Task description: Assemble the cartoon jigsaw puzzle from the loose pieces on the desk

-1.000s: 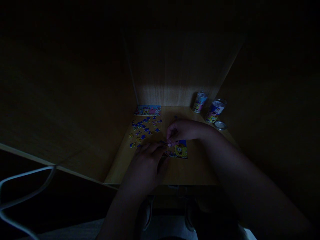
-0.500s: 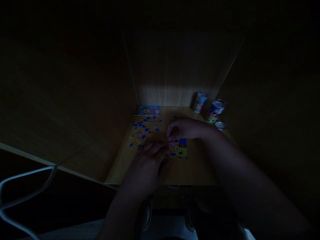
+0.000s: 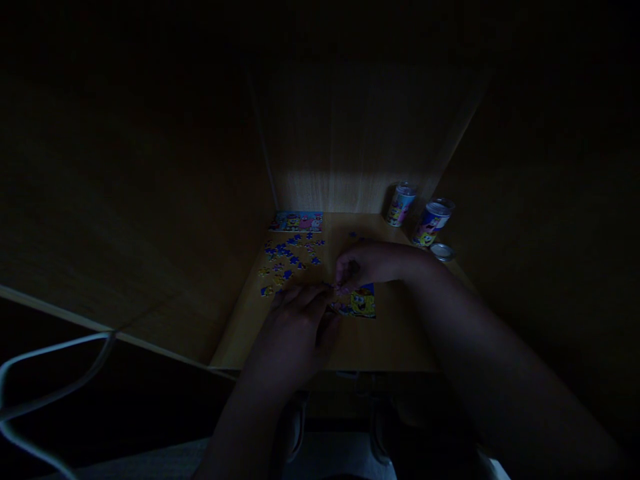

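Observation:
The light is very dim. A partly assembled jigsaw puzzle point(image 3: 363, 303), with a yellow cartoon face and some pink and blue, lies on the wooden surface. My right hand point(image 3: 363, 261) reaches in over its upper left part, thumb and fingers pinched together and pointing down. Whatever those fingertips hold is too dark and small to make out. My left hand point(image 3: 297, 320) rests palm down at the puzzle's left edge, its fingers stretched out and thumb apart, covering part of that edge. Loose puzzle pieces point(image 3: 283, 251), mostly blue and yellow, are scattered beyond the left hand.
A cartoon picture strip point(image 3: 297, 221) lies at the back left. Two printed cans point(image 3: 401, 205) point(image 3: 433, 222) stand at the back right, with a round lid point(image 3: 442, 252) beside them. One loose piece point(image 3: 353, 234) lies behind my right hand. Wooden panels point(image 3: 330, 187) enclose the surface.
My right hand has moved slightly down and nearer to me, with its fingertips now lower over the puzzle's upper left. The left hand has barely shifted.

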`<state>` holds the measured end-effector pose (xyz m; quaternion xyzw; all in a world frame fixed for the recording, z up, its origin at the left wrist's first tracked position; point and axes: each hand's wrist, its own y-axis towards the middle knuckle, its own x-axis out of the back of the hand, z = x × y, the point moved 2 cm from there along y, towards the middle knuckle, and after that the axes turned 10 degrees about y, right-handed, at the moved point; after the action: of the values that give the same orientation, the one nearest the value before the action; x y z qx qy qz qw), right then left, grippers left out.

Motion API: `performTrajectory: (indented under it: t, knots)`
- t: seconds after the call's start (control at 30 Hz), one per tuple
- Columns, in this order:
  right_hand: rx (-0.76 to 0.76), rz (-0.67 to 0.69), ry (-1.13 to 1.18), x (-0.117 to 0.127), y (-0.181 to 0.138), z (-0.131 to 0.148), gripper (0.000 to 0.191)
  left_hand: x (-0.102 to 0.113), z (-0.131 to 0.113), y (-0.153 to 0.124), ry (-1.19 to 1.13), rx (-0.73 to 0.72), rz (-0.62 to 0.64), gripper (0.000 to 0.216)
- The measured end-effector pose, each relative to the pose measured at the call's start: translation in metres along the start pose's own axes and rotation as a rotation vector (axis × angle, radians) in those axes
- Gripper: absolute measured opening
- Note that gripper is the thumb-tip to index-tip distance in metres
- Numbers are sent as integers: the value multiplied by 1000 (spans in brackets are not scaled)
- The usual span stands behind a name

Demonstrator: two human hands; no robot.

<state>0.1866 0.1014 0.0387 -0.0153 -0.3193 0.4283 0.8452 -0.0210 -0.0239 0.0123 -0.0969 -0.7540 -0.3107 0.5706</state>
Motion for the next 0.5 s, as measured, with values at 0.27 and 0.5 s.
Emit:
performTrajectory:
  t: [0.27,0.5]
  knots:
    - [2,-23,-33,-2,1,3,24,0,0,0,-23,-12,-26,32]
    - [13,-39,-41,-4,0,7,24,-1,0,0,-13,-5,-18,32]
